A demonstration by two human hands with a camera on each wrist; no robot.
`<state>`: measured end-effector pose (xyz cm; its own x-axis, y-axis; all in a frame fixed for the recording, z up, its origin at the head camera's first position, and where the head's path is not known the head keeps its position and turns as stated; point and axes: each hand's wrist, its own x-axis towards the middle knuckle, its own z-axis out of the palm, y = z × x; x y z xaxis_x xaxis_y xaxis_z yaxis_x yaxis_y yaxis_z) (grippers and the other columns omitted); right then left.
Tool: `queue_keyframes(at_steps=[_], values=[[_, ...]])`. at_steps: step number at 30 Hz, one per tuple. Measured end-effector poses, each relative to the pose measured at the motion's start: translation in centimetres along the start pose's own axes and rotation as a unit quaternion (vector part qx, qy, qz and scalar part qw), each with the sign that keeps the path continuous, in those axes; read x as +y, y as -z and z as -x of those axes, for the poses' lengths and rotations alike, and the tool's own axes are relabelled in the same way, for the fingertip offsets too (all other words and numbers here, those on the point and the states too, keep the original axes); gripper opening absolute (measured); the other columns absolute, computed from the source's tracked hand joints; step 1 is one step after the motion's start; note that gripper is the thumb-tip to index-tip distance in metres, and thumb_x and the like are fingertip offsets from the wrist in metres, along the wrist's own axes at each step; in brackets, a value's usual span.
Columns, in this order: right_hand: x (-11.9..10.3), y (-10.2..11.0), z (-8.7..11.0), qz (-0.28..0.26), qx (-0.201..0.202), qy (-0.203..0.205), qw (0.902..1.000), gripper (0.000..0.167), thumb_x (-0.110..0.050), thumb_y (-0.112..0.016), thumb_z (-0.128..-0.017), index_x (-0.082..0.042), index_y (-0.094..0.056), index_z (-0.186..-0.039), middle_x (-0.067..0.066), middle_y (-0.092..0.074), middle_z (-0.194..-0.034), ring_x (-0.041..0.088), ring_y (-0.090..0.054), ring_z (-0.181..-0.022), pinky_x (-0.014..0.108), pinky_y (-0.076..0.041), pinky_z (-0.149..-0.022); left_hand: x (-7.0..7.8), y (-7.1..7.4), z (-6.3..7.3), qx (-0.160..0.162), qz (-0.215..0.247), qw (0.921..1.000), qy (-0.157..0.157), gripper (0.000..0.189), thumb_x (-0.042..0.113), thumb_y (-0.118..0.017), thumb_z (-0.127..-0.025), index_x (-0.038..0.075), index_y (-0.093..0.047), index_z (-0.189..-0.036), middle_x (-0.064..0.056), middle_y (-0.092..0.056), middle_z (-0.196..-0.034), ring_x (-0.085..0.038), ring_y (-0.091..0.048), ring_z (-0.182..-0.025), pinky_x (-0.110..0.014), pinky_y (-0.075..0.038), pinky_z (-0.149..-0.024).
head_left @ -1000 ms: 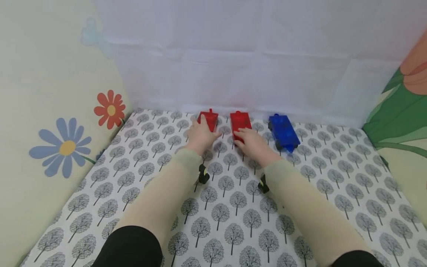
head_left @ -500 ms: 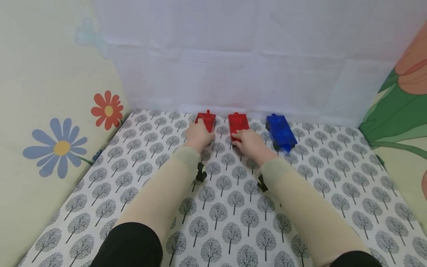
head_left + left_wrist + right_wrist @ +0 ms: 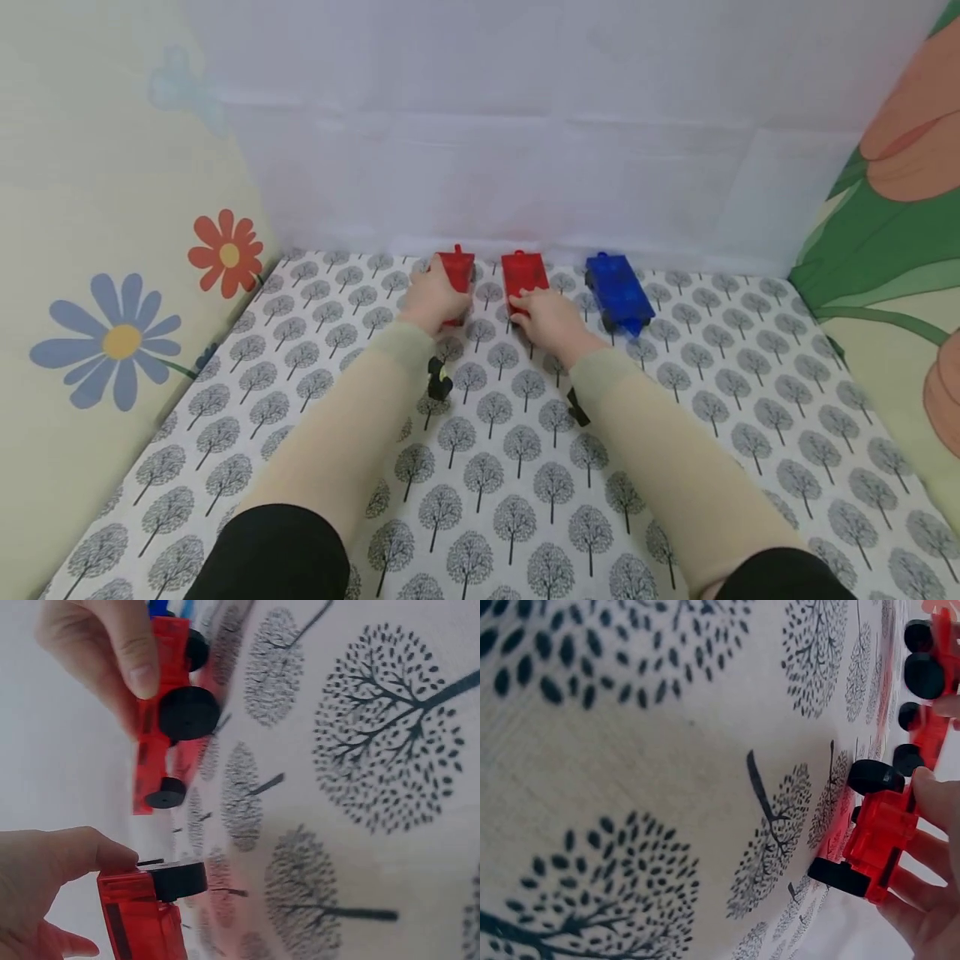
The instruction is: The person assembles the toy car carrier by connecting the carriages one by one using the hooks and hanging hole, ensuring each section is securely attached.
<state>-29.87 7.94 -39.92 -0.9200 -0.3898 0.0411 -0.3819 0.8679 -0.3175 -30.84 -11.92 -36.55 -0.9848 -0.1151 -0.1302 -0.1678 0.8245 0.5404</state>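
Two red plastic toy cars with black wheels stand side by side at the back of the cloth. My left hand (image 3: pixel 431 298) grips the left red toy car (image 3: pixel 458 271), thumb on its near right side. The middle red toy car (image 3: pixel 525 271) is pinched at its near end by my right hand (image 3: pixel 553 318). In the left wrist view the left red toy car (image 3: pixel 139 919) shows beneath a bent finger. The right wrist view has fingers and thumb around the middle red toy car (image 3: pixel 881 832), wheels touching or close to the cloth; I cannot tell which.
A blue toy car (image 3: pixel 619 292) stands at a slant, right of the middle red one. Behind the cars rises a white cloth backdrop (image 3: pixel 480 167). The table's tree-patterned cloth (image 3: pixel 480 500) stretches toward me, with flower-painted walls on both sides.
My left hand's spread fingers have closed around the left red toy car. My right hand has tightened its grip on the middle one. The head view has shifted slightly to the right.
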Motion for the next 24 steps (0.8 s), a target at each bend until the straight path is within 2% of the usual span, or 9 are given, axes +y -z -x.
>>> queue_keyframes(at_steps=[3, 9, 12, 16, 19, 24], values=[[0.2, 0.0, 0.0, 0.001, -0.002, 0.002, 1.0000, 0.046, -0.027, -0.060, -0.100, -0.015, -0.051, -0.143, 0.009, -0.043, -0.149, 0.029, -0.037, -0.139, 0.042, -0.027, -0.114, 0.1, 0.6, 0.3, 0.000, 0.007, 0.9996, -0.029, 0.102, 0.039, -0.069, -0.088, 0.008, -0.003, -0.158, -0.033, -0.028, -0.147, -0.048, -0.041, -0.125, -0.061, -0.042, -0.097], [0.1, 0.2, -0.1, 0.003, 0.004, 0.007, 1.0000, 0.045, -0.026, -0.061, -0.099, -0.014, -0.053, -0.142, 0.009, -0.046, -0.147, 0.029, -0.040, -0.138, 0.041, -0.029, -0.113, -0.1, 2.4, 0.8, -0.049, -0.005, 0.9974, -0.051, 0.116, 0.034, -0.076, -0.082, 0.002, 0.008, -0.156, -0.031, -0.027, -0.147, -0.043, -0.043, -0.123, -0.052, -0.048, -0.092], [0.1, 0.2, -0.1, 0.005, -0.002, 0.007, 1.0000, 0.045, -0.026, -0.061, -0.099, -0.015, -0.053, -0.142, 0.009, -0.046, -0.147, 0.028, -0.040, -0.137, 0.041, -0.030, -0.113, -0.7, 3.0, 1.5, -0.067, -0.017, 0.9952, -0.069, 0.111, 0.026, -0.075, -0.081, 0.000, 0.002, -0.156, -0.028, -0.034, -0.140, -0.041, -0.046, -0.116, -0.047, -0.054, -0.083], [0.0, -0.1, -0.2, 0.005, -0.009, 0.004, 0.9999, 0.045, -0.027, -0.061, -0.099, -0.016, -0.053, -0.142, 0.009, -0.045, -0.148, 0.027, -0.040, -0.137, 0.041, -0.032, -0.112, -1.8, 3.6, 2.6, -0.089, -0.046, 0.9892, -0.106, 0.102, 0.020, -0.074, -0.078, -0.002, -0.011, -0.155, -0.025, -0.038, -0.137, -0.038, -0.048, -0.110, -0.042, -0.055, -0.076], [0.1, -0.2, -0.2, 0.009, -0.008, 0.000, 0.9999, 0.045, -0.028, -0.061, -0.099, -0.017, -0.053, -0.142, 0.008, -0.046, -0.148, 0.027, -0.041, -0.137, 0.041, -0.032, -0.112, -2.5, 3.8, 3.4, -0.109, -0.064, 0.9827, -0.135, 0.096, 0.019, -0.076, -0.078, -0.001, -0.022, -0.154, -0.023, -0.042, -0.133, -0.036, -0.050, -0.107, -0.040, -0.054, -0.074], [0.3, -0.2, -0.2, 0.016, -0.003, 0.000, 0.9999, 0.045, -0.028, -0.062, -0.099, -0.018, -0.053, -0.142, 0.007, -0.046, -0.148, 0.027, -0.041, -0.137, 0.041, -0.034, -0.111, -3.4, 4.3, 4.3, -0.144, -0.049, 0.9684, -0.198, 0.090, 0.015, -0.078, -0.076, 0.004, -0.032, -0.152, -0.018, -0.045, -0.132, -0.033, -0.051, -0.105, -0.040, -0.054, -0.073]])
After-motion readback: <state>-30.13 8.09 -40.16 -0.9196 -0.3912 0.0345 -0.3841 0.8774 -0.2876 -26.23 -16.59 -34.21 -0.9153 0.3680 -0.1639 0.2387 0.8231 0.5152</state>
